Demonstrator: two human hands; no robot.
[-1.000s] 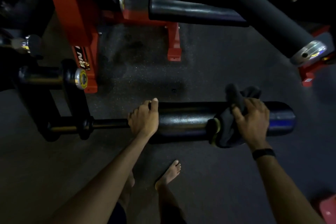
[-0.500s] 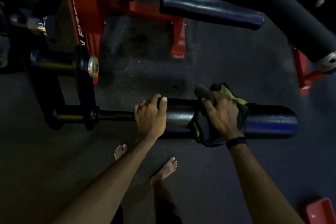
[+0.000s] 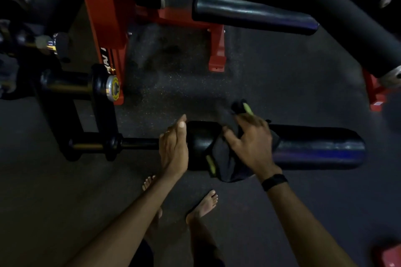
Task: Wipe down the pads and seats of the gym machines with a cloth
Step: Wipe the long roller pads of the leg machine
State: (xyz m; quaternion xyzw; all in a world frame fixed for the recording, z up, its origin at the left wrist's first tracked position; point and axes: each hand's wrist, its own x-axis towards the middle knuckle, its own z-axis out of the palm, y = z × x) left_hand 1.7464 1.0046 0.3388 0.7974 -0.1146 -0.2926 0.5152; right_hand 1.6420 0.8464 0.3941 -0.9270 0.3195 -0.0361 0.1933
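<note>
1. Head view, centre: we see a black roller pad (image 3: pixel 314 147) lying horizontally across the frame, mounted on a black bar (image 3: pixel 138 143) that runs out toward 9 o'clock.
2. Our left hand (image 3: pixel 173 149) sits at the 9 o'clock end of the roller pad; its fingers (image 3: pixel 181 124) curl over the top of that end, gripping it.
3. Our right hand (image 3: pixel 251 147) lies on a dark cloth (image 3: pixel 225 162) with yellow-green trim, which is draped over the roller pad just beside the left hand. Its fingers are spread and bent, pressing the cloth against the pad; a black wristband (image 3: pixel 274 181) circles the wrist.
4. Toward 12 o'clock a second black pad (image 3: pixel 249 15) projects from the red machine frame (image 3: pixel 104 17); a larger black roller (image 3: pixel 351 21) crosses at 2 o'clock.
5. At 6 o'clock our bare feet (image 3: pixel 205 204) stand on the dark rubber floor (image 3: pixel 282 84).
</note>
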